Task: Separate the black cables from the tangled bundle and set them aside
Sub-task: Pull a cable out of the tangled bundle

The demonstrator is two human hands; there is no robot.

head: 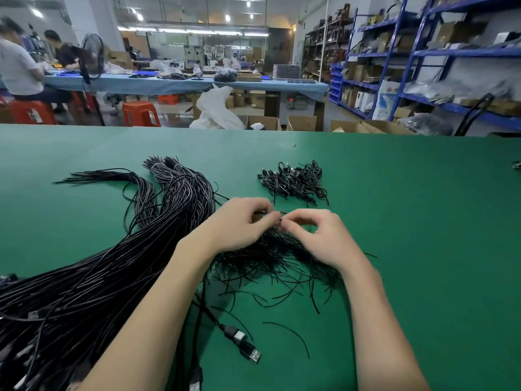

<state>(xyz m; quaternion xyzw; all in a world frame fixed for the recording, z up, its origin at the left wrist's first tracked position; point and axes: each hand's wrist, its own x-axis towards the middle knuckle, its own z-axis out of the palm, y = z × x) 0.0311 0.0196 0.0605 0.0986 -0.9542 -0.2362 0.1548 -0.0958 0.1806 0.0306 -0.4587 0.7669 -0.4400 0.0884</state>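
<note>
Wide green felt-topped table [423, 221] has bare room right and far, the big bundle of long black cables [93, 277] runs off the lower-left edge, and the left hand [239, 224] and right hand [318, 235] both pinch one thin black tie strand [279, 213] over the loose tie pile [270, 258], fingertips hard to make out.

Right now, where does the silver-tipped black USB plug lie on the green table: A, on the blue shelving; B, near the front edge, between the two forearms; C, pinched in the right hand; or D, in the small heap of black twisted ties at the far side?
B: the silver-tipped black USB plug lies on the green table near the front edge, between the forearms, apart from both hands.
</note>
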